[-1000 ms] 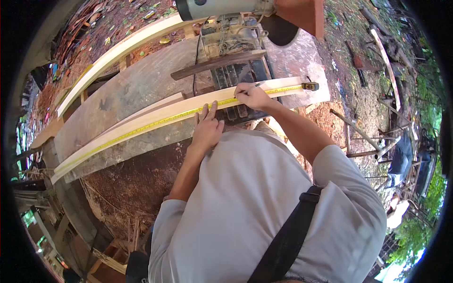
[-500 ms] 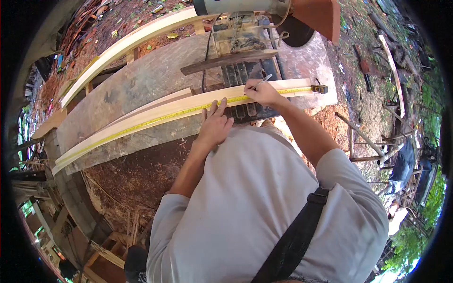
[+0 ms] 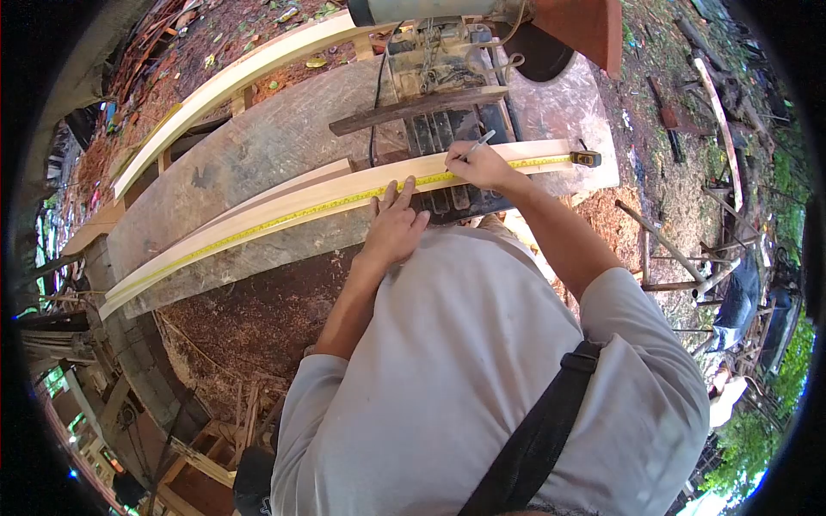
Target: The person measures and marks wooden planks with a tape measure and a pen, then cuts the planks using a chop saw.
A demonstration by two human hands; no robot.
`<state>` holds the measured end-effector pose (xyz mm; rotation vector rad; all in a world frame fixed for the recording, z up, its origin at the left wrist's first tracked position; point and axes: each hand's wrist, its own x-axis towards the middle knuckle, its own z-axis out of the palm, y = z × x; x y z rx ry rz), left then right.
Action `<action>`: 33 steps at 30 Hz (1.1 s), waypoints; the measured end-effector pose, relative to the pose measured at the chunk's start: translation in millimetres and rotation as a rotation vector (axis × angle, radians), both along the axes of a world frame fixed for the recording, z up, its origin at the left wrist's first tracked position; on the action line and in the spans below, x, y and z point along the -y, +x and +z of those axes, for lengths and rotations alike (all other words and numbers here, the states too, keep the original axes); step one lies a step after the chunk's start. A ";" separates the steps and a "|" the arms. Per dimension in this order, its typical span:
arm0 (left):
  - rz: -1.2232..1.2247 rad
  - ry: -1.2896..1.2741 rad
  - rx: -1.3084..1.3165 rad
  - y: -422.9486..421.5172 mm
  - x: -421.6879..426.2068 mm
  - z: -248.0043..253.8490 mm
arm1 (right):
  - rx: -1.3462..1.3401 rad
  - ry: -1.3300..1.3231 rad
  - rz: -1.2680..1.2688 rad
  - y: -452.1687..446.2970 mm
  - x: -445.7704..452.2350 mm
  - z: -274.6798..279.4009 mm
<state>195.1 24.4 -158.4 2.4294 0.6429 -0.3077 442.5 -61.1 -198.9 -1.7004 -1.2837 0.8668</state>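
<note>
A long pale wooden board (image 3: 284, 203) lies across the worn table (image 3: 249, 138). Along it runs a yellow tape measure strip (image 3: 318, 209), whose black and yellow case (image 3: 586, 159) sits at the board's right end. My left hand (image 3: 396, 225) rests with spread fingers on the board and the tape edge. In my right hand (image 3: 478, 165) is a slim light pen (image 3: 478, 144), pinched over the board beside the tape; its tip is hidden by the fingers.
Behind the board, a dark wooden strip (image 3: 417, 112) crosses a machine (image 3: 439, 64) set in the table. A grey tube and a reddish-brown guard (image 3: 581, 30) overhang the back. A thinner wood piece (image 3: 297, 186) lies alongside. Long pale timber stands beyond the table.
The whole view has shifted, with the table and hands appearing further right than a second ago. The pen in my right hand has tilted more upright. My left hand stays on the board.
</note>
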 end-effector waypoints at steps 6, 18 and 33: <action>0.008 0.003 -0.017 -0.7 0.6 -3.9 | 0.014 0.010 0.000 -0.4 -0.3 -1.8; 0.013 -0.010 -0.003 -0.3 0.1 -2.7 | 0.031 -0.004 -0.017 -1.4 -0.4 -2.6; -0.004 -0.032 -0.039 1.4 -3.9 0.6 | -0.017 -0.046 -0.026 -3.5 1.0 1.3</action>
